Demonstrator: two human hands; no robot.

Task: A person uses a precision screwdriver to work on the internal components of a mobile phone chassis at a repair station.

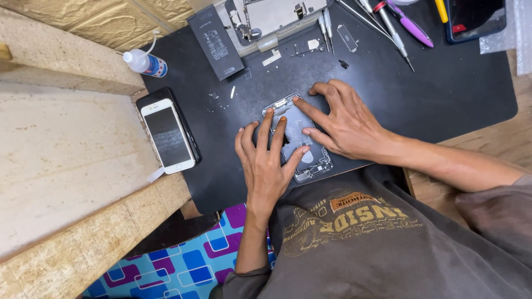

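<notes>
Grey metal and bare circuitry: from the head camera I see an opened phone housing (297,138) lying flat on the black work mat (443,94), pinned under both hands. I judge it light, stiff and thin, but fragile inside, with small parts exposed; I would take it by its long edges, not by the open middle. My left hand (266,166) lies palm down on its near half, fingers spread and pressing, not closed around anything. My right hand (346,122) reaches in from the far side, forefinger and thumb laid flat on the upper part, also holding nothing. Left of my left hand a white phone (168,135) rests on a dark one; beyond the right hand lie screwdrivers (388,27) and a battery (216,41).
</notes>
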